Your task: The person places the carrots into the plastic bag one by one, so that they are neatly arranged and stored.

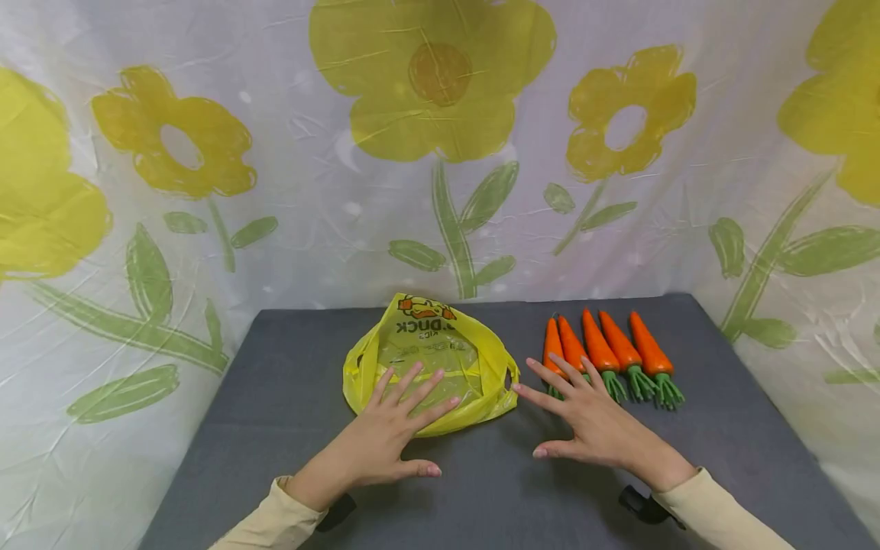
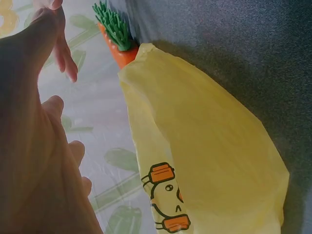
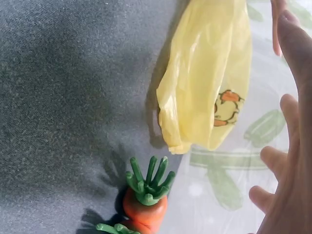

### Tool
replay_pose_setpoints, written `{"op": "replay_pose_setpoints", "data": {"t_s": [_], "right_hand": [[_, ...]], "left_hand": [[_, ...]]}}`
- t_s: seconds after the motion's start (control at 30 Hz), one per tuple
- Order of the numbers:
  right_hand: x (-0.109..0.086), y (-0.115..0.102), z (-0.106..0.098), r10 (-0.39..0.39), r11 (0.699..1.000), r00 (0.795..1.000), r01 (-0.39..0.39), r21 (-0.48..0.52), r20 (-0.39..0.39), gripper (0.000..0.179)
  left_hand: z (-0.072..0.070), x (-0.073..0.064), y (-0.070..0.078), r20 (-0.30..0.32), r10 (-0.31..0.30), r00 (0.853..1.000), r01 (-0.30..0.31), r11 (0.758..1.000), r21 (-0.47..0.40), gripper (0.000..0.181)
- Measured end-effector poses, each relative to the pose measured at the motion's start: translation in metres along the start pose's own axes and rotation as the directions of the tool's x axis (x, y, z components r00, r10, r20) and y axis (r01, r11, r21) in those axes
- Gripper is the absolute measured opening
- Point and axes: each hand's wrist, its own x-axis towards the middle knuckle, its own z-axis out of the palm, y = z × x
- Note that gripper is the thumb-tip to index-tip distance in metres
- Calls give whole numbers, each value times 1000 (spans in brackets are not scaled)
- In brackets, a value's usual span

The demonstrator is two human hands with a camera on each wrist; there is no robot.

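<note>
A yellow plastic bag [image 1: 491, 409] with a duck print sits open-mouthed on the grey table. My left hand [image 1: 385, 435] hovers over the bag's near side with fingers spread, holding nothing. Fingers spread and likewise holding nothing, my right hand [image 1: 594, 424] is between the bag and a row of several orange carrots [image 1: 600, 347] with green tops. Its fingertips overlap the nearest carrots in the head view. In the left wrist view the bag [image 2: 204, 131] stands beside one carrot [image 2: 122, 53]; the right wrist view has the bag [image 3: 204, 73] beyond a carrot top [image 3: 148, 183].
The grey tabletop [image 1: 275, 412] ends at the back against a white cloth [image 1: 296, 252] printed with yellow flowers, which also hangs along both sides. Dark wrist straps [image 1: 646, 506] show under the cream sleeves [image 1: 715, 512].
</note>
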Motion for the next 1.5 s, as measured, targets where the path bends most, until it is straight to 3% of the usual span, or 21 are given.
{"op": "replay_pose_setpoints", "data": {"t_s": [0.37, 0.6, 0.87, 1.1, 1.33, 1.5], "right_hand": [[11, 4, 0, 11, 996, 1000, -9, 84, -15, 91], [17, 9, 1, 98, 968, 995, -94, 233, -7, 91], [26, 17, 0, 249, 872, 968, -228, 433, 9, 93], [32, 29, 1, 383, 766, 923, -342, 544, 42, 92], [37, 40, 1, 480, 672, 872, -433, 601, 91, 90], [41, 44, 3, 528, 633, 838, -496, 594, 138, 90]], "left_hand": [[1, -1, -5, 35, -35, 999, 37, 997, -67, 89], [-3, -2, -10, 62, -93, 994, 100, 988, -120, 88], [-9, -5, -24, -9, -169, 986, 164, 968, -189, 90], [-10, -11, -37, -26, -266, 964, 245, 918, -311, 89], [-2, -15, -50, -34, -332, 943, 293, 871, -394, 81], [3, -18, -55, -23, -376, 926, 331, 840, -431, 79]]}}
